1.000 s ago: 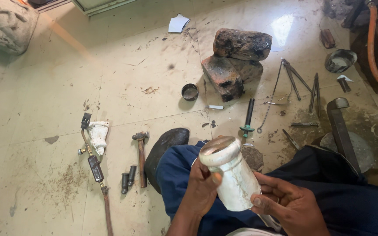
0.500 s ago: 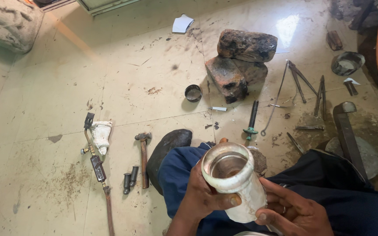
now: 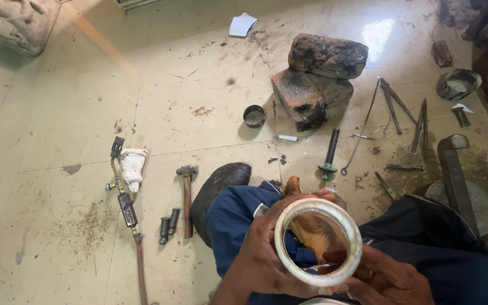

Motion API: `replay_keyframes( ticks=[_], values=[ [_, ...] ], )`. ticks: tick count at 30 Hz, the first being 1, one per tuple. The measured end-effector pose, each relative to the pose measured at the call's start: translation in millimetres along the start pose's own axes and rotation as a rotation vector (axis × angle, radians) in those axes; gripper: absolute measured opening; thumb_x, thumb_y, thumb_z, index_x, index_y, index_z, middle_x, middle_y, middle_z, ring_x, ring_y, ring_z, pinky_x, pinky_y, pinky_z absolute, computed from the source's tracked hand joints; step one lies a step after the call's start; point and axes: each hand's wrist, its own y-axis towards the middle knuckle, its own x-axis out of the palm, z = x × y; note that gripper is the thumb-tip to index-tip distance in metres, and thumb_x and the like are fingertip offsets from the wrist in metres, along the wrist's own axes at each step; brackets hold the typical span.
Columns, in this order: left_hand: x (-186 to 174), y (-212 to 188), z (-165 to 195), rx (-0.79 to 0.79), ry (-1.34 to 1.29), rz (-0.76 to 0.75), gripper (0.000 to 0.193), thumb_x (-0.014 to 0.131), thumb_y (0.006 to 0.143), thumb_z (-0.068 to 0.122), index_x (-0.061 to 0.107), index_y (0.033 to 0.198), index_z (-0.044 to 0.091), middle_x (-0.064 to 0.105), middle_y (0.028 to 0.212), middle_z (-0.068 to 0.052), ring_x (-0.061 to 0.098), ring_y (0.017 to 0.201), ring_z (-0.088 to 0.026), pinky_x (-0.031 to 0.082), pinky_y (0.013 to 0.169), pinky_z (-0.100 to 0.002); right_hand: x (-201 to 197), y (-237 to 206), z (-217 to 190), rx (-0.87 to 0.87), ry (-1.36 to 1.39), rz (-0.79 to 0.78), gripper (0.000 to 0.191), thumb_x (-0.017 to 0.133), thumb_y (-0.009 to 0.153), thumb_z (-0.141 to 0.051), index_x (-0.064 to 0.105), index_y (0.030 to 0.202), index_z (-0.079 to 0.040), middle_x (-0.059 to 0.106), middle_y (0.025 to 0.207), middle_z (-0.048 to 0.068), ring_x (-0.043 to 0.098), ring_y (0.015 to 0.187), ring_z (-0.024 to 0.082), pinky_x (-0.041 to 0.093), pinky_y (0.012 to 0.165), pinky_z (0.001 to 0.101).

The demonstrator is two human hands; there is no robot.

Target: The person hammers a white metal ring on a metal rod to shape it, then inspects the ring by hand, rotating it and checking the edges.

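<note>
I hold a short white marble-like tube (image 3: 289,265) upright in front of me, its open end facing the camera so I see straight through it. My left hand (image 3: 261,260) wraps its left side with fingers curled over the rim. My right hand (image 3: 388,279) supports it from the lower right, a ring on one finger. My knees in dark blue trousers (image 3: 238,212) lie below, and a dark shoe (image 3: 218,183) pokes out to the left.
On the dirty tiled floor lie a small hammer (image 3: 187,195), a gas torch with hose (image 3: 124,197), a white cloth-wrapped piece (image 3: 133,168), two charred bricks (image 3: 314,79), a small black cup (image 3: 254,116), tongs and tweezers (image 3: 393,107), a green-handled tool (image 3: 329,152) and a metal stake (image 3: 456,169).
The tube has tipped toward the camera, from showing its side to showing its open bore. Both hands stayed on it; the view shifted slightly.
</note>
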Motion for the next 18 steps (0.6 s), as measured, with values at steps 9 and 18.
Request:
replay_keyframes(
  ticks=[9,18],
  values=[
    [1.8,-9.0,-7.6,0.251,0.136,-0.093,0.091,0.095,0.074,0.029,0.051,0.151,0.010,0.059,0.149,-0.013,0.048,0.152,-0.027,0.035,0.133,-0.043,-7.7,-2.9,-13.9,0.105,-0.489,0.052,0.063,0.083,0.084,-0.004,0.063,0.143,0.005,0.076,0.119,0.022,0.077,0.111,0.029,0.060,0.095,0.0425],
    [2.5,-12.8,-38.7,-0.095,-0.281,0.138,0.104,0.101,0.065,0.029,0.052,0.150,-0.004,0.066,0.138,-0.016,0.063,0.130,-0.027,0.048,0.119,-0.045,1.9,-7.8,-27.0,0.035,-0.083,0.091,0.065,0.081,0.081,0.006,0.061,0.142,0.008,0.078,0.111,0.028,0.083,0.103,0.030,0.064,0.084,0.0413]
  ],
)
